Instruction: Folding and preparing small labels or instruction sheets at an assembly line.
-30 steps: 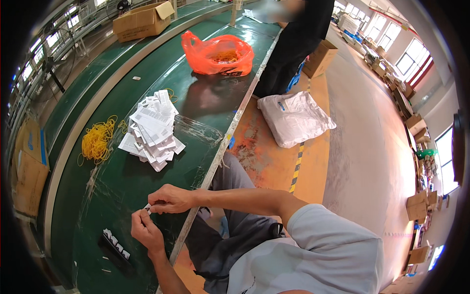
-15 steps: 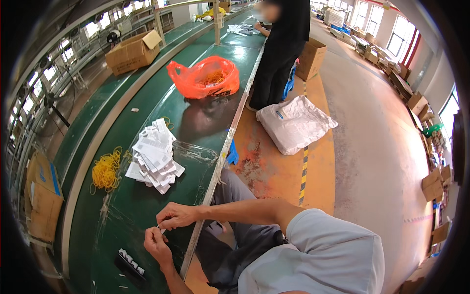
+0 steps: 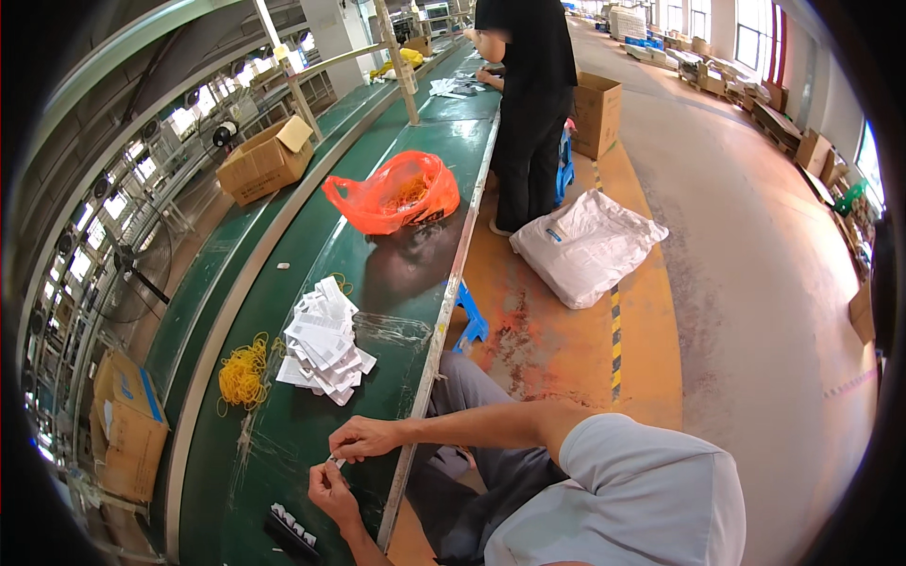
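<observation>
My right hand and my left hand meet fingertip to fingertip over the green belt. Pinched between them is a small white piece, mostly covered by the fingers. Close by my left hand lies a black holder with several small white pieces standing in a row. Beyond my hands is a loose stack of white printed paper slips. To its left sits a heap of yellow rubber bands.
A red plastic bag holding more bands stands farther up the belt. One open carton rests beyond the rail, another carton at far left. A white sack lies on the floor near a co-worker in black.
My view has turned, so the scene sits further right and lower. Both hands stay together on the small white piece. The co-worker's posture has shifted slightly.
</observation>
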{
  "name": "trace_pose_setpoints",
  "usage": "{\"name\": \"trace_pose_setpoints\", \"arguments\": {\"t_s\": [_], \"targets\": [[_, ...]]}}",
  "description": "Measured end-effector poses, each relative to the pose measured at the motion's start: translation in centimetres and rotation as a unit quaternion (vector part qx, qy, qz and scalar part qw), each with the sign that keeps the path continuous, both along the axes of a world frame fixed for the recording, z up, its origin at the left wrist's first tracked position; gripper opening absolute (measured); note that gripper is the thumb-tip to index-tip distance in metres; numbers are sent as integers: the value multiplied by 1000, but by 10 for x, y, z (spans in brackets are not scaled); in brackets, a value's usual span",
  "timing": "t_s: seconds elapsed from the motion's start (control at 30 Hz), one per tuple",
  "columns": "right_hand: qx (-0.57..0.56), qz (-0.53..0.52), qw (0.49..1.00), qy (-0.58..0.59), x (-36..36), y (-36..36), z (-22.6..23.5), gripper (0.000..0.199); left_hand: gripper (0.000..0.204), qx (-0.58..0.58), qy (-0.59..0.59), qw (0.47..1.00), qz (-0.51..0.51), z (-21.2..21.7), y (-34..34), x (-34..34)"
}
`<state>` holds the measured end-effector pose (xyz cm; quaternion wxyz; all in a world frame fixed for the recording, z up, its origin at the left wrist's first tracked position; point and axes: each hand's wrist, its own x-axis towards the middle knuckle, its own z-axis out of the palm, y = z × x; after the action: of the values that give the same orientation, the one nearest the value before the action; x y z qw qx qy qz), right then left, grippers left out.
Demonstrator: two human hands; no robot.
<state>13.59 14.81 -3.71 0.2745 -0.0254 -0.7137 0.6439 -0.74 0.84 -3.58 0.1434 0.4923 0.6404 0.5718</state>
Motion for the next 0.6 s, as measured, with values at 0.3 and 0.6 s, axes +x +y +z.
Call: {"name": "trace_pose_setpoints", "arguments": {"t_s": [0.3, 0.6], "targets": [[15, 51, 998, -14, -15, -13, -5, 28, 30, 10, 9, 1000, 22, 3, -25, -6], [-96, -32, 983, -152, 23, -7, 11, 20, 21, 15, -26, 999, -38, 13, -5, 14]]}}
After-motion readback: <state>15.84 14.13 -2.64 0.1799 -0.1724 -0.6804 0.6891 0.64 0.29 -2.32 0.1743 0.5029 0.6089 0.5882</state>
